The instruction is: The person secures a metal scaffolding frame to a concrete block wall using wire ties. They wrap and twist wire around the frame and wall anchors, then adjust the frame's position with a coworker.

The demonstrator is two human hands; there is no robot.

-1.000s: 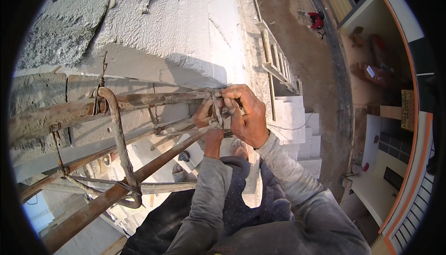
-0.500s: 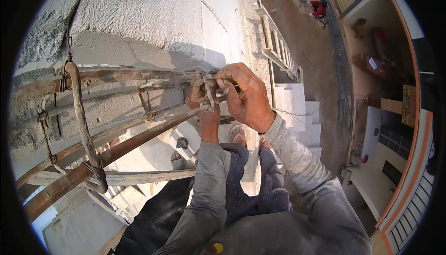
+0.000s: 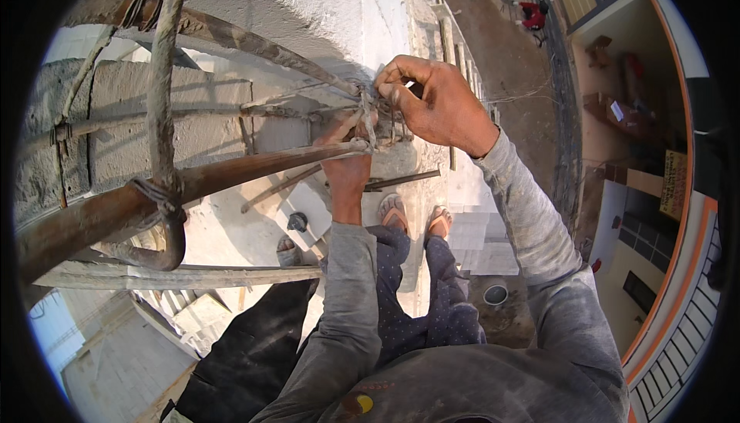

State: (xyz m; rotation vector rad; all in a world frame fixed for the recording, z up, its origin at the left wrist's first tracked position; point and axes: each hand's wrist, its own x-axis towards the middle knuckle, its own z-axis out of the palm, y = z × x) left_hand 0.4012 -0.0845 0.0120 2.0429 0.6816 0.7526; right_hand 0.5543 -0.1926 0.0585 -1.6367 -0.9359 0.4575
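A cage of rusty steel bars, with a long thick bar at the front, comes in from the left. At its right end a small stirrup stands across the bar tips. My left hand is behind this stirrup, closed around it, its fingers partly hidden by the steel. Just right of the stirrup, my right hand is closed in a pinch of thumb and forefinger. Thin binding wire trails out to the right from behind that hand. Nearer on the left, a larger bent stirrup is wire-tied to the bars.
A pale plastered wall rises beyond the bars. My sandalled feet stand on a narrow ledge, with the ground far below on the right. A short dark rod lies ahead of them. A person in red is down there.
My view has shifted, so the cage looks larger and closer. My right hand has moved up and slightly right, away from the left hand, and the trailing wire has risen with it.
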